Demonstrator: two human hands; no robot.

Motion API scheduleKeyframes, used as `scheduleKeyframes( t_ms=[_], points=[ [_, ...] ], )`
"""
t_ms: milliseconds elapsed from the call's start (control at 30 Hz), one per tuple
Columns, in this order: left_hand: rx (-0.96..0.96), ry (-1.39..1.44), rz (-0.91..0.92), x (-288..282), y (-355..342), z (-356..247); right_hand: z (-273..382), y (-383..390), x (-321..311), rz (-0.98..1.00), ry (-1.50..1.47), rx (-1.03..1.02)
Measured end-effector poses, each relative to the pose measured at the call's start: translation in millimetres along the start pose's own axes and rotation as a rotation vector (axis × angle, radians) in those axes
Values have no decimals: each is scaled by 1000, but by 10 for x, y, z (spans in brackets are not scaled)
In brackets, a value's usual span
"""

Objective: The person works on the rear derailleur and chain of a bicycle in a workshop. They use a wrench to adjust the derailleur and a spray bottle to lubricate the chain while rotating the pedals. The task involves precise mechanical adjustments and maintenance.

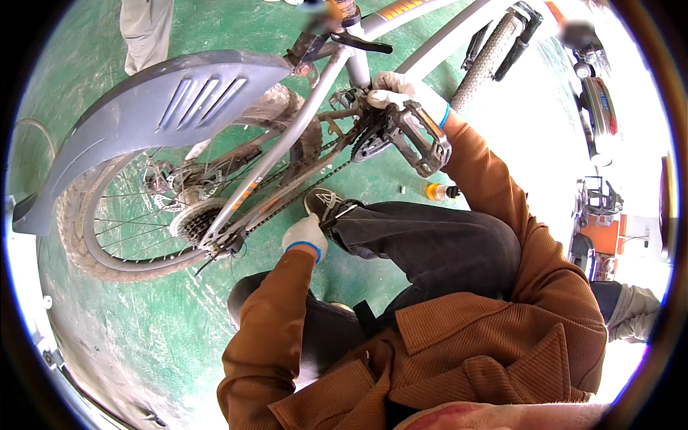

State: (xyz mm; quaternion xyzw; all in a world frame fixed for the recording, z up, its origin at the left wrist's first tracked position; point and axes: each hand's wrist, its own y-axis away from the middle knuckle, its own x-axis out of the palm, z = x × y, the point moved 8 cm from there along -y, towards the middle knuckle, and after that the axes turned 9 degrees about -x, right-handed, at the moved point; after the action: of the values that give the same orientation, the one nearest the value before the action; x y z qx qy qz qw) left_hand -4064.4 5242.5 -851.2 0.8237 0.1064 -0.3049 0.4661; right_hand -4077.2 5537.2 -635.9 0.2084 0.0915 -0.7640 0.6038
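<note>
A silver bicycle (266, 160) with orange lettering stands on the floor before me, its rear wheel (80, 228) at the left under a grey mudguard (154, 107). My right hand (395, 89), in a white glove with a blue cuff, is closed at the frame just above the crankset (369, 143); what its fingertips grip is hidden. Below that wrist juts a pedal (423, 140). My left hand (306, 235), gloved alike, is closed beside the chain (326, 175) and my shoe. A thin pale rod (347, 211) shows near it; whether the hand holds it is unclear.
A small yellow bottle with a black cap (438, 191) is on the green floor (154, 315) by my right forearm. Another person's leg (147, 32) stands at the far left. Vehicles (598, 118) and an orange cabinet (600, 235) are at the right.
</note>
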Motion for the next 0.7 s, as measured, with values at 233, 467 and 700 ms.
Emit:
scheduleKeyframes(
  t_ms=[233, 467, 700],
  points=[
    [110, -127, 113, -217, 100, -497, 40, -19, -23, 32, 42, -41],
    [639, 899, -629, -2043, 502, -1461, 30, 30, 8, -1, -87, 16],
    [658, 398, -875, -2173, 196, -1698, -50, 0, -34, -29, -46, -7]
  ],
)
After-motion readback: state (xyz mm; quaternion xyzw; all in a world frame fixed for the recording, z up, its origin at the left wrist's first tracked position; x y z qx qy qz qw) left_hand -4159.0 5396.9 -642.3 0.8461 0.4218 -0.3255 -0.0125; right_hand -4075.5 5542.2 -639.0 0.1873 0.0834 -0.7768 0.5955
